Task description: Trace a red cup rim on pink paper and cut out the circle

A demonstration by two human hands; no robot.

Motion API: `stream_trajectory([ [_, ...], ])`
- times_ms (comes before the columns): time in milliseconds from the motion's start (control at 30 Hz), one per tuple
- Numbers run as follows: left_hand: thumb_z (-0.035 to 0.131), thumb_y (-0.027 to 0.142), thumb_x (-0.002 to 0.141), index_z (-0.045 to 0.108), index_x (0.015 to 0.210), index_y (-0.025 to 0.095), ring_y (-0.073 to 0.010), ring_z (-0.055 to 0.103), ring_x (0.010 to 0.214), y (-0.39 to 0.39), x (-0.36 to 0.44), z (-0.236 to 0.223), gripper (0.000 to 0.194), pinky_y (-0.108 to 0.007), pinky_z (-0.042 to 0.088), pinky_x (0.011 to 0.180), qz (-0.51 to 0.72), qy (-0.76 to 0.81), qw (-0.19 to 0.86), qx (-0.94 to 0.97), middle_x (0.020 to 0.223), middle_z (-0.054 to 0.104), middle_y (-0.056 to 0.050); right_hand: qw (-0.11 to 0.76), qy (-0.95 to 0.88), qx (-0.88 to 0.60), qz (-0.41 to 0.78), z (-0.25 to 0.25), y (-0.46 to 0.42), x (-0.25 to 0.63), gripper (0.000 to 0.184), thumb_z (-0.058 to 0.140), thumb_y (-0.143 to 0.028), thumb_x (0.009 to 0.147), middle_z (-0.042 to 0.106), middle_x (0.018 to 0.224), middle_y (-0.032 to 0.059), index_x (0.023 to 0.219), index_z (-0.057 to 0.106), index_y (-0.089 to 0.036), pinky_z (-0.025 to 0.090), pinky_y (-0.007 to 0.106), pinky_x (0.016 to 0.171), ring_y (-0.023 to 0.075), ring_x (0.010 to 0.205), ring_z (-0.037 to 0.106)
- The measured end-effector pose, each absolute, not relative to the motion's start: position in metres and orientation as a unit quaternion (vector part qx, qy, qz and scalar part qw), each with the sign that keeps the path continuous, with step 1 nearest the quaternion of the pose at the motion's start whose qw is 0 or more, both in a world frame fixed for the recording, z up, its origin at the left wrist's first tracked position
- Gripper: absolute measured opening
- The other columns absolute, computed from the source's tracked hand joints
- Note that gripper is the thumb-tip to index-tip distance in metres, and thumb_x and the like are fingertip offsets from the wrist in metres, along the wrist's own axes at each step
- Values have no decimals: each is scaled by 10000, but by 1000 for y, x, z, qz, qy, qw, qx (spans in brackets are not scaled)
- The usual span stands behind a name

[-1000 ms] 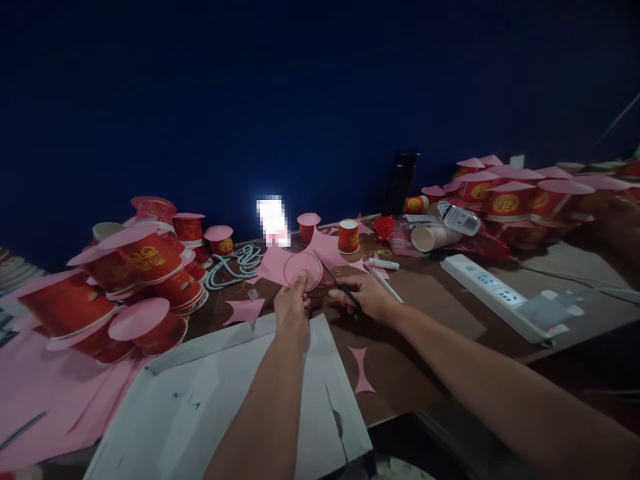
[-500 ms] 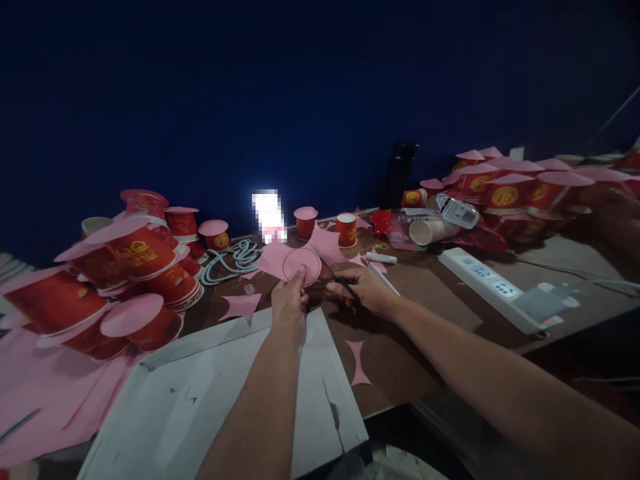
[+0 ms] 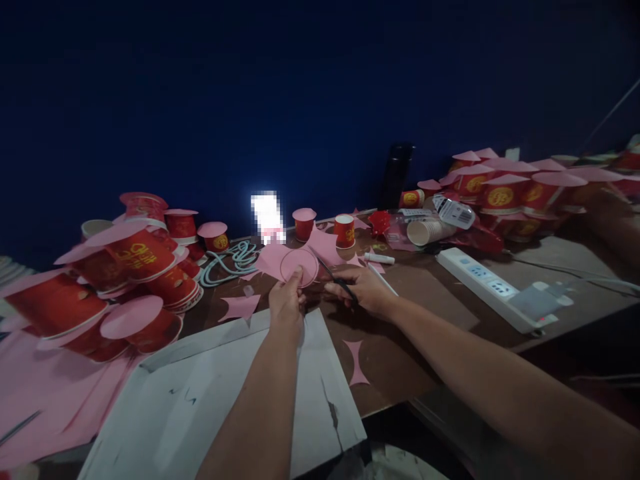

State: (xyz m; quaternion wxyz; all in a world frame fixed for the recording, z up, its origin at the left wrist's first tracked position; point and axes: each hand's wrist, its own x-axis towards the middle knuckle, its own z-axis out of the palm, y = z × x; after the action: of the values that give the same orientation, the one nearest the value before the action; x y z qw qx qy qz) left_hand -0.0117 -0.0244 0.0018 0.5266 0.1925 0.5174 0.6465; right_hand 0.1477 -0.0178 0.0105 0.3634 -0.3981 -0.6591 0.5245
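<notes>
My left hand (image 3: 287,300) pinches a sheet of pink paper (image 3: 273,261) by its near edge, thumb on top. A dark circle outline is drawn on the paper beside the thumb. In my right hand (image 3: 363,288) is a pair of dark scissors (image 3: 344,287), its blades pointing up and left against the right side of the circle. Pink paper spreads beyond the blades. Just behind the sheet stand a red paper cup (image 3: 345,231) and another red cup with a pink disc on top (image 3: 304,225).
Red cups with pink discs (image 3: 137,250) are heaped at left, more (image 3: 505,193) at far right, near another person's hand (image 3: 613,210). A white box lid (image 3: 215,407) lies under my left arm. A power strip (image 3: 480,283), marker (image 3: 379,258), coiled cable (image 3: 230,263) and pink scraps (image 3: 356,363) lie around.
The scissors' blades have shifted slightly left along the circle's edge, and the view has moved a little. Both hands keep their hold.
</notes>
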Motion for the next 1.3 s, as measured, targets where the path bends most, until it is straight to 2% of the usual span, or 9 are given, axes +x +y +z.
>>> stream_trajectory([
  [200,807,441,532,365,649,204,-24,284,317,-24,-12,1,515,-168,240,347,649,513,526,197,441,351,119,360,-678,-381,515,13,-18,149,377,672,-503,757,536,627,-18,850,713,-140,346,198,413,61,460,434],
  [400,814,438,525,350,637,202,-19,283,329,-24,-12,1,533,-164,238,354,657,512,517,197,448,357,115,364,-668,-391,518,13,-18,148,422,677,-513,747,555,661,-4,927,710,-133,358,194,416,63,479,442],
  [567,826,431,513,358,633,204,-23,268,317,-24,-12,3,533,-168,222,339,660,512,516,192,424,344,118,361,-665,-394,522,14,-19,148,429,686,-522,729,545,627,-3,888,718,-125,347,195,408,63,466,437],
  [767,824,437,509,359,626,201,-17,269,327,-24,-12,4,534,-156,208,338,668,510,508,189,433,338,116,367,-641,-411,535,11,-19,147,500,709,-498,711,562,592,-8,1046,710,-127,349,201,417,62,444,428],
  [1000,821,429,523,355,615,196,-12,288,350,-25,-14,6,529,-139,207,345,679,509,491,196,448,341,110,358,-635,-421,539,13,-19,148,534,725,-508,681,557,557,-18,1058,716,-129,343,202,430,63,443,433],
  [1300,848,406,460,338,611,202,-15,286,347,-20,-16,2,570,-139,213,337,692,505,486,176,435,339,114,352,-645,-415,537,8,-16,150,515,718,-500,698,576,585,-7,1057,719,-131,333,196,420,58,448,428],
])
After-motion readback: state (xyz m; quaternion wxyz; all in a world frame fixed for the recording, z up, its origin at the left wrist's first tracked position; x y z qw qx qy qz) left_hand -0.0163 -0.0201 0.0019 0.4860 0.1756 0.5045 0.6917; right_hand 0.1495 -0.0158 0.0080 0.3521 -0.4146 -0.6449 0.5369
